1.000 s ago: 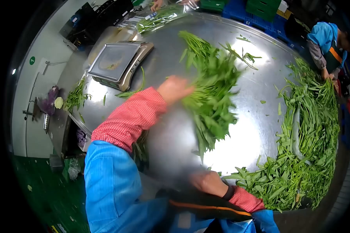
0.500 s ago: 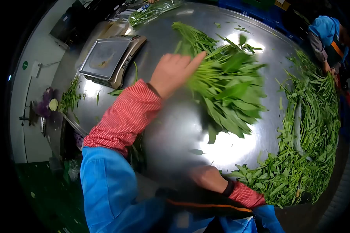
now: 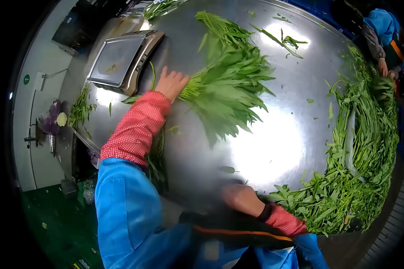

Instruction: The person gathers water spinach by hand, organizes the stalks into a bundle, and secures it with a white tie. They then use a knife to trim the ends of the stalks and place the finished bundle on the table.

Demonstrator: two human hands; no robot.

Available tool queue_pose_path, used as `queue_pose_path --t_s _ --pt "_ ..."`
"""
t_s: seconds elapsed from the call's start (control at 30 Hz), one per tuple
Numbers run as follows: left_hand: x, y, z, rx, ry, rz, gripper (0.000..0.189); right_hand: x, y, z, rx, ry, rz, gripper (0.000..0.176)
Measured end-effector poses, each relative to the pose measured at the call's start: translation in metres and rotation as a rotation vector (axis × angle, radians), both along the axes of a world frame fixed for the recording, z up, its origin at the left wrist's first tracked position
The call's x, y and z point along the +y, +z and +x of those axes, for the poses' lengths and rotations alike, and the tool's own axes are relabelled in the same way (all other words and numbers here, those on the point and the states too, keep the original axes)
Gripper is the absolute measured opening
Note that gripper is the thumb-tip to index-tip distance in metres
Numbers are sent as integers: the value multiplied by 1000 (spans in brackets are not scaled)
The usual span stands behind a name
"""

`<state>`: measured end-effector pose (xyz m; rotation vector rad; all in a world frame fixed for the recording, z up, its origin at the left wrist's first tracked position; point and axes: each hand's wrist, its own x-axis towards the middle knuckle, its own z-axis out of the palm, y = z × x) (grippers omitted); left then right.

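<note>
My left hand (image 3: 173, 85) is closed round the pale cut stems of a bunch of water spinach (image 3: 224, 103), whose leaves fan out to the right over the metal table. Behind it lies another bundle of the same greens (image 3: 220, 29), stems toward the back, partly overlapped by the held leaves. Near the table's front edge, my right hand (image 3: 243, 198) is curled into a fist and smeared by motion. What it holds, if anything, I cannot make out. A single loose leaf (image 3: 227, 169) lies just beyond it.
A weighing scale (image 3: 116, 62) stands left of my left hand. A large heap of greens (image 3: 372, 130) curves along the right side of the metal table (image 3: 193, 148). Loose stems (image 3: 285, 42) lie toward the back. Another person (image 3: 384, 40) stands at the far right, a hand by the heap.
My left hand has moved left toward the scale, drawing the bunch with it, and the bundle behind shows more. My right hand stays near the front edge. The view has shifted slightly.
</note>
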<state>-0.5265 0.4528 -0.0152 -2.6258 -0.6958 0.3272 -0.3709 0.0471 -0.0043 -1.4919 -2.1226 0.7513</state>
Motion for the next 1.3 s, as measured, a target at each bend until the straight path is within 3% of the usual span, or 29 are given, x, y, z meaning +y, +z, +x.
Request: queue_pose_path --t_s 0.13,0.27,0.37,0.5,0.6,0.73,0.9,1.03,1.1,1.3 --pt "-11 14 9 141 130 -10 73 3 -3 2 47 23 13 8" --pt "-24 24 10 95 175 -11 73 5 3 4 77 7 40 8" --pt "-43 27 10 -150 74 181 75 1 5 7 80 -7 53 8" --pt "-138 86 43 -555 -53 -326 72 -15 0 16 43 -24 25 9" --pt "-213 71 74 -674 -221 -725 62 -36 -32 22 181 -40 202 15" --pt "-295 19 96 -744 -154 -976 73 -63 15 30 70 -271 102 13" --pt "-364 -29 144 -835 -80 -926 91 -122 22 51 121 -394 -9 10" --pt "-411 -29 179 -687 -112 -838 102 -182 45 85 7 -706 -22 11" --pt "-434 -26 196 -630 -181 -802 105 -214 44 116 -87 -929 249 12" --pt "-506 -24 276 -535 -202 -826 125 -352 40 256 -580 -1431 67 21"
